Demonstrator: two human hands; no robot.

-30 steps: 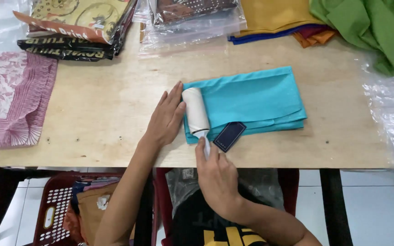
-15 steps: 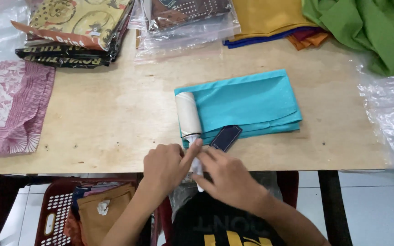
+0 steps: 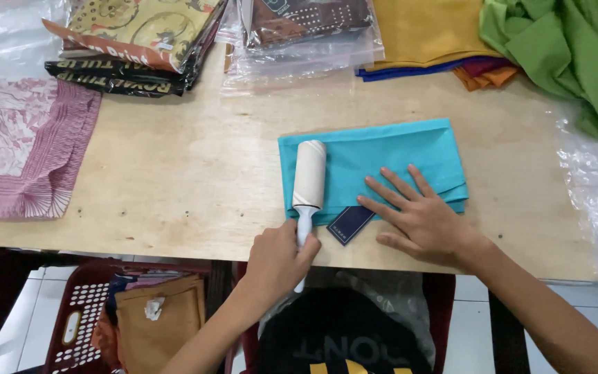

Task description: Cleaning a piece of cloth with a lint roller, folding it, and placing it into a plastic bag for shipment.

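Near table centre, toward the front edge: folded turquoise cloth (image 3: 382, 163) lies flat on the plywood table (image 3: 174, 180). White lint roller (image 3: 309, 176) rests on the cloth's 9 o'clock end, handle pointing to 6 o'clock. Left hand (image 3: 279, 260) fisted round that handle. Right hand (image 3: 420, 218) open, fingers spread, palm pressing the cloth's 5 o'clock corner. Dark blue tag (image 3: 349, 225) pokes out between the hands. Pink patterned cloth (image 3: 19, 156) at 9 o'clock; green fabric (image 3: 576, 48) at 2 o'clock.

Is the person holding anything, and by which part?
The left hand grips the white lint roller by its handle. The right hand holds nothing, lying flat on the folded turquoise cloth.
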